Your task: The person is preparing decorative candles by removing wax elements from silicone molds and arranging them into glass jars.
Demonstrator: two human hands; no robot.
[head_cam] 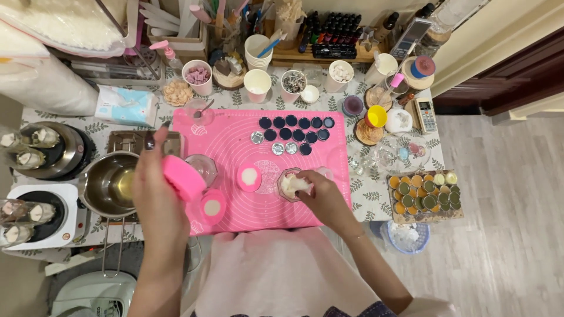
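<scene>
I see left hand (157,194) raised over steel pot (108,185), fingers clamped on pink round mould (183,178), tilted. Right hand (320,196) down on pink silicone mat (264,170), fingertips pinched on white wax-like lump (295,184) inside small glass cup (291,185). Two more pink moulds with pale filling lie on mat: one (249,178) just left of cup, other (212,206) under left hand. I judge: keep glass cup flat while pulling lump, hold tilted mould away from pot's liquid, elbows clear of dark round lids (294,130) behind.
</scene>
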